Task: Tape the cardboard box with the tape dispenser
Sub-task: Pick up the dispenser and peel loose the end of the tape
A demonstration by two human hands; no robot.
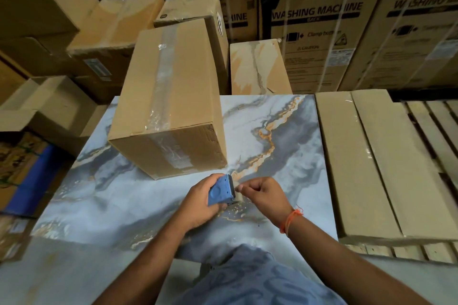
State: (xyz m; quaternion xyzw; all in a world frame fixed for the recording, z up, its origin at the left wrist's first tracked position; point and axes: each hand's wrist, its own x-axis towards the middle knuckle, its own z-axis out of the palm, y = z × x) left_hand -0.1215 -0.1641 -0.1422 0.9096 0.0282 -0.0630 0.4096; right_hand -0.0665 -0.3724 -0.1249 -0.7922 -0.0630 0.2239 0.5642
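Here, setting: a marbled blue-grey tabletop with orange veining [285, 116], with stacked warehouse cartons behind it.
Box: the tall brown cardboard box [171, 96] stands on the far left part of the table, apart from both hands; a clear tape strip [163, 69] already runs along its top seam and down the near face, wrinkled at the corner.
Left hand: the left hand [198, 205] is wrapped tight around the small blue plastic tape dispenser [221, 190], held just above the table near the box's lower corner.
Right hand: the right hand [262, 194] has thumb and forefinger pinched together at the dispenser's mouth, probably on the loose tape end; the film is too thin to see for certain.
Risk, tape end: if the pinch slips, the end could snap back onto the roll and need picking free again.
Risk, folding: a pulled length may curl and stick to itself or the fingers.
Risk, cutter: fingertips sit close to the cutting edge; a careless tug could nick them.
Risk, box: a fresh strip laid over the existing wrinkles may bond poorly, and a one-handed press could shove the box across the smooth table.
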